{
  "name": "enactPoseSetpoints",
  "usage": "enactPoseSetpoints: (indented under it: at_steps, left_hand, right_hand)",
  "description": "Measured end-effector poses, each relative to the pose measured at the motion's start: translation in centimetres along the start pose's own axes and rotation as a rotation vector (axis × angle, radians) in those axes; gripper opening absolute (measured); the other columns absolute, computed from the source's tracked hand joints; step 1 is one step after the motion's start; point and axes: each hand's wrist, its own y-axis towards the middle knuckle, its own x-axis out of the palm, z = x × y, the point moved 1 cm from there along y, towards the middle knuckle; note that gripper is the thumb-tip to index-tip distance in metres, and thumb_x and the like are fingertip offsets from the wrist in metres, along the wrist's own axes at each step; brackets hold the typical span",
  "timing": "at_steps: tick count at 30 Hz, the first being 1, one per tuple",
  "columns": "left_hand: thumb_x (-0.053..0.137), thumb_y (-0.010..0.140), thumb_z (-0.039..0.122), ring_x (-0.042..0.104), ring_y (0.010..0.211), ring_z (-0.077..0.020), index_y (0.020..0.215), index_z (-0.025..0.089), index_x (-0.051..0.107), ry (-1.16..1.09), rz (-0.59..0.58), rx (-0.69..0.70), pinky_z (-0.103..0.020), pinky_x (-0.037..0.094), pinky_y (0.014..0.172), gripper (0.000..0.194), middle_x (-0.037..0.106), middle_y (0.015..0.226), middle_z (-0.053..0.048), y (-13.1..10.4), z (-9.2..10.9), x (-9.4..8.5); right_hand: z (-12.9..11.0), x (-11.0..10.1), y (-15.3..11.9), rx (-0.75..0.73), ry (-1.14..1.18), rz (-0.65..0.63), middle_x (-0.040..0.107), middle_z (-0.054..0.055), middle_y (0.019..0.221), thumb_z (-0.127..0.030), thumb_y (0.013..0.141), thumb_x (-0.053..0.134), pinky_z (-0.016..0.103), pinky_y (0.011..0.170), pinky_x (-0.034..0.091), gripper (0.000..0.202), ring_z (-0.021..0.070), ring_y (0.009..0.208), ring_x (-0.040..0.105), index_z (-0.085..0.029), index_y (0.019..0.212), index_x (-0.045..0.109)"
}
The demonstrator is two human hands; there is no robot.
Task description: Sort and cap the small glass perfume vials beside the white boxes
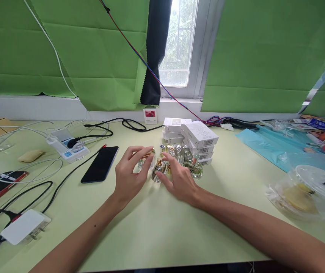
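Observation:
Several small glass bottles with gold and silver tops stand close together in the middle of the table. My left hand (pixel 131 170) is at the left of the group, its fingers curved around a glass bottle (pixel 151 161) that they partly cover. On the right, my right hand (pixel 179 178) reaches in with thumb and index finger apart, beside a gold-topped bottle (pixel 157 172); no bottle shows between them. A greenish round bottle (pixel 195 169) lies just beyond my right hand. Behind the bottles are stacked white boxes (pixel 199 134).
A black phone (pixel 100 164) lies left of my left hand. Farther left are a power strip (pixel 67 146), a white charger (pixel 25 226) and looping cables. At the right are a lidded plastic cup (pixel 318 182) and blue plastic sheeting (pixel 273 148). A small card box (pixel 150 116) stands near the wall.

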Motion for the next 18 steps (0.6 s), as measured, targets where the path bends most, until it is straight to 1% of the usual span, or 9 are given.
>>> enactPoseSetpoints:
  at_steps: [3, 6, 11, 16, 18]
  left_hand:
    - [0.069, 0.091, 0.027, 0.072, 0.086, -0.0142, 0.118, 0.026, 0.069, 0.022, -0.034, 0.036, -0.032, 0.063, 0.084, 0.027, 0.062, 0.109, -0.003, 0.03, 0.11, 0.02]
    - [0.072, 0.089, 0.028, 0.074, 0.085, -0.0148, 0.119, 0.027, 0.068, 0.058, -0.067, 0.060, -0.031, 0.062, 0.083, 0.030, 0.062, 0.111, -0.003, 0.04, 0.15, 0.07]
    - [0.071, 0.089, 0.025, 0.075, 0.085, -0.0150, 0.119, 0.026, 0.067, 0.052, -0.098, 0.080, -0.029, 0.062, 0.079, 0.030, 0.063, 0.111, -0.003, -0.07, 0.09, 0.30]
    - [0.069, 0.092, 0.028, 0.075, 0.083, -0.0152, 0.118, 0.027, 0.067, 0.060, -0.119, 0.049, -0.029, 0.062, 0.075, 0.027, 0.064, 0.110, -0.003, -0.26, -0.14, 0.58]
    - [0.068, 0.092, 0.028, 0.075, 0.082, -0.0147, 0.117, 0.027, 0.067, 0.059, -0.120, 0.049, -0.028, 0.062, 0.074, 0.026, 0.064, 0.109, -0.003, -0.30, -0.18, 0.66]
  right_hand:
    - [-0.01, -0.03, 0.02, 0.002, 0.002, -0.007, 0.065, 0.017, 0.131, -0.042, 0.101, 0.049, 0.036, 0.070, 0.057, 0.059, 0.0214, 0.078, 0.072, -0.020, 0.152, 0.028]
    - [0.03, 0.02, 0.05, -0.005, 0.004, -0.006, 0.065, 0.017, 0.132, -0.042, 0.102, 0.048, 0.036, 0.071, 0.057, 0.059, 0.0236, 0.087, 0.072, -0.019, 0.152, 0.027]
    - [0.04, 0.10, 0.02, -0.013, -0.001, 0.003, 0.065, 0.017, 0.131, -0.042, 0.102, 0.048, 0.036, 0.070, 0.057, 0.058, 0.0238, 0.085, 0.073, -0.018, 0.151, 0.028]
    - [0.04, 0.04, -0.02, -0.014, 0.006, 0.003, 0.066, 0.017, 0.130, -0.041, 0.101, 0.049, 0.037, 0.073, 0.058, 0.058, 0.0272, 0.096, 0.073, -0.019, 0.151, 0.028]
    - [0.06, 0.04, -0.03, -0.011, 0.010, 0.000, 0.066, 0.017, 0.130, -0.041, 0.101, 0.050, 0.038, 0.073, 0.059, 0.059, 0.0276, 0.097, 0.073, -0.019, 0.151, 0.028]
